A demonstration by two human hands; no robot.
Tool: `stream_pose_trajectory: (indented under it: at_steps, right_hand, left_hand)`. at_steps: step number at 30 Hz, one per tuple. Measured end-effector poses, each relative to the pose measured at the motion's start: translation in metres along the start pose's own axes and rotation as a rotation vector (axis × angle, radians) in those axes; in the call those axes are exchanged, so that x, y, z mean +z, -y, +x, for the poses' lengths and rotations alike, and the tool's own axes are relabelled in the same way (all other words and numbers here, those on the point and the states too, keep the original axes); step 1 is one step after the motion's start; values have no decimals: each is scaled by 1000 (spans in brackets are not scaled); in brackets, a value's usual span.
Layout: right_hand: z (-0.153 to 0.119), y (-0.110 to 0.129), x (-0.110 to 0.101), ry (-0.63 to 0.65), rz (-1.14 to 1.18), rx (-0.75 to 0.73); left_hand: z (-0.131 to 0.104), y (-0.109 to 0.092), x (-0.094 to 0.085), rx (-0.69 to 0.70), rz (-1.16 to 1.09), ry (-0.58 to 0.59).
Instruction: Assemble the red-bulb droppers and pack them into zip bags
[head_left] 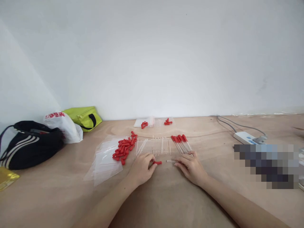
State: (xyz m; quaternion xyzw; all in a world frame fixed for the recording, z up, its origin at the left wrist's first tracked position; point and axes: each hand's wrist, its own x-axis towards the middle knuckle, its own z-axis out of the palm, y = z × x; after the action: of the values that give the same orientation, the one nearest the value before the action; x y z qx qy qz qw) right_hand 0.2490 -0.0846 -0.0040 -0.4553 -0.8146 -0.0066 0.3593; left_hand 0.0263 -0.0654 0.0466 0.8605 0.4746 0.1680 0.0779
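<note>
My left hand (143,167) pinches a red rubber bulb (157,162), its end pointing right. A short gap away, my right hand (190,166) holds a clear dropper tube (170,161) whose tip points left toward the bulb. Behind my hands lies a row of loose clear tubes (154,146). A heap of red bulbs (124,148) rests left of the row, partly over flat clear zip bags (106,161). Just beyond my right hand, several droppers with red bulbs fitted (182,143) lie side by side.
Near the wall are more red bulbs (144,124) and tubes on clear bags. A black drawstring bag (30,145), a white plastic bag (68,128) and a lime-green pouch (83,116) stand at left. A power strip (245,138) with grey cables lies at right, beside a blurred-out patch.
</note>
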Motion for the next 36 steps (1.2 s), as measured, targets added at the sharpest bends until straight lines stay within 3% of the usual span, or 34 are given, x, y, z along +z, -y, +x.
stream_pose_trajectory:
  at_steps: [10,18,23,28,36]
  right_hand:
    - [6,9,5,43,-67,-55]
    - [7,13,4,51,35,-51]
    - [6,13,4,56,112,-67]
    - [7,12,5,81,190,-73]
    - [13,9,-1,159,128,-103]
  left_hand:
    - [-3,10,35,126,-173,-160]
    - [-4,3,28,81,-176,-116]
    - [-5,1,28,97,-262,-155]
    - [-5,1,32,169,-386,-181]
    - [-8,3,35,300,-296,-191]
